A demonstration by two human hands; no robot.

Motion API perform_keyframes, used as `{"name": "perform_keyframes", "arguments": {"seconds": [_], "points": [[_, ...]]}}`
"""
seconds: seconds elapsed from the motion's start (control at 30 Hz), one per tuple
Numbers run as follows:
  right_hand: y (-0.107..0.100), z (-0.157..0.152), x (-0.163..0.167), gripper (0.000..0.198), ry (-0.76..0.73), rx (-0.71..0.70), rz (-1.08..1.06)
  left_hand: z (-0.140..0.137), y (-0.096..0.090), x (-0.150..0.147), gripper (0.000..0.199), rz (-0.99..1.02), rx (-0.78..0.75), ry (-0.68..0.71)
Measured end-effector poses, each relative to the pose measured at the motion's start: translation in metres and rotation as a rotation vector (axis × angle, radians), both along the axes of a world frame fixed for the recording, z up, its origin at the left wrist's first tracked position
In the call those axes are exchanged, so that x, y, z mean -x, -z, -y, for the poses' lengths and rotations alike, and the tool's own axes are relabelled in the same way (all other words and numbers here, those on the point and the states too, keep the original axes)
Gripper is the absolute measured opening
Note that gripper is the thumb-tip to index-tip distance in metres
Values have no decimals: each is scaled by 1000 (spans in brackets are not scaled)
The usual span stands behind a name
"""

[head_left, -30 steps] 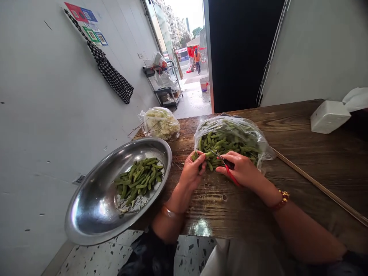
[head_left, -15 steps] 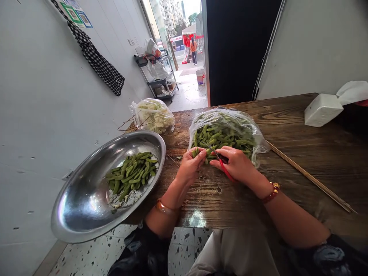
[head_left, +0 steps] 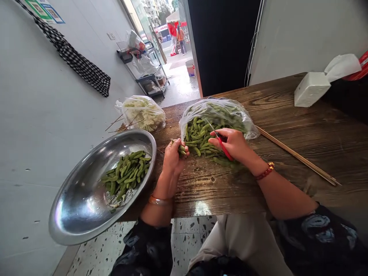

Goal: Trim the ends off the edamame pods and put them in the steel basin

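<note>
Green pods (head_left: 182, 149) are pinched in the left hand (head_left: 173, 156), thumb and fingers closed around a small bunch just off the near left corner of the clear plastic bag (head_left: 230, 108). The right hand (head_left: 234, 145) is wrapped around red-handled scissors (head_left: 224, 149), its knuckles in front of that bag and the blades slanting up over the bag's mouth; I can't make out from here whether the blades are parted. The held pods sit at the fingertips, to the left of the scissors and well apart from the blades. If it's snipping that is in hand, I'd say keep the ends level and poking clear of the thumb, bring the blades in square, and cut only the tip, with the left fingers tucked back. More pods spill from the bag's open mouth onto the wooden table (head_left: 218, 195). Left of the bag stands a steel bowl (head_left: 76, 207) with a heap of pods (head_left: 126, 174) in it; a bag of pale florets (head_left: 143, 115) lies just beside the clear bag's left side, and thin sticks (head_left: 296, 155) run out from its right.
</note>
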State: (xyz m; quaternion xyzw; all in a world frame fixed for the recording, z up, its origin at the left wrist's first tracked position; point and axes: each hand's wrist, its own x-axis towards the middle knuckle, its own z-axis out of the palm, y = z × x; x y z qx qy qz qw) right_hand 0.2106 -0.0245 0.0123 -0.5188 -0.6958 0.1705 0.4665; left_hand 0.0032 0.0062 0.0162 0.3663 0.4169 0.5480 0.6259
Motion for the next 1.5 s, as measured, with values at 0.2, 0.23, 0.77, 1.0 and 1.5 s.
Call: {"name": "perform_keyframes", "arguments": {"seconds": [0.2, 0.23, 0.77, 1.0, 1.5], "points": [[-2, -1, -3, 31, -15, -30, 1, -7, 7, 7, 23, -344, -183, 31], [-2, -1, -2, 31, -18, -34, 9, -10, 10, 9, 21, -468, -238, 20], [-5, 1, -1, 30, -46, 9, 62, -17, 16, 12, 14, -939, -418, 69], [-7, 8, 4, 30, -118, 41, 206, 1, 3, 3, 28, -360, -182, 310], [1, 9, 12, 37, -254, 42, 224, 16, -3, -6, 24, -510, -311, 346]]}}
